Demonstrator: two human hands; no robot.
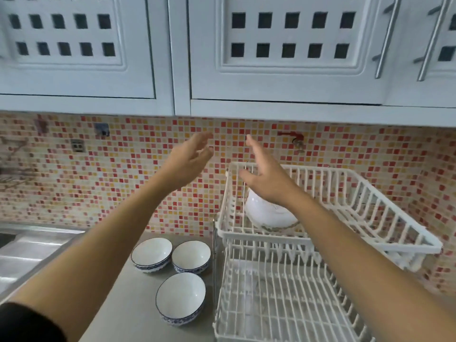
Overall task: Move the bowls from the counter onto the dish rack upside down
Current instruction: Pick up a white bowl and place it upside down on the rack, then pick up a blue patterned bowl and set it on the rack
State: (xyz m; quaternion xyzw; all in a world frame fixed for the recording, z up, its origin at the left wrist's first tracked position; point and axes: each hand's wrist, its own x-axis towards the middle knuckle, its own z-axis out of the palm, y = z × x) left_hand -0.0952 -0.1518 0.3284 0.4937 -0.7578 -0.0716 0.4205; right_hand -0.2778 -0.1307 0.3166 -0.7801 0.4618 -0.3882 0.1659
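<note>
Three upright bowls [181, 265] on counter [123, 317], below empty hands [187, 161].

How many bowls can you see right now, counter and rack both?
4. Three upright on the counter: back-left bowl, back-right bowl, front bowl. One upside-down bowl on the rack's upper tier, partly hidden behind the right arm.

Glossy white glazed bowls [181, 296] sit on a matt grey desk [128, 304] beside a smooth white plastic-looking dish rack [278, 302], a brushed metal sink [32, 245] at nine o'clock.
</note>
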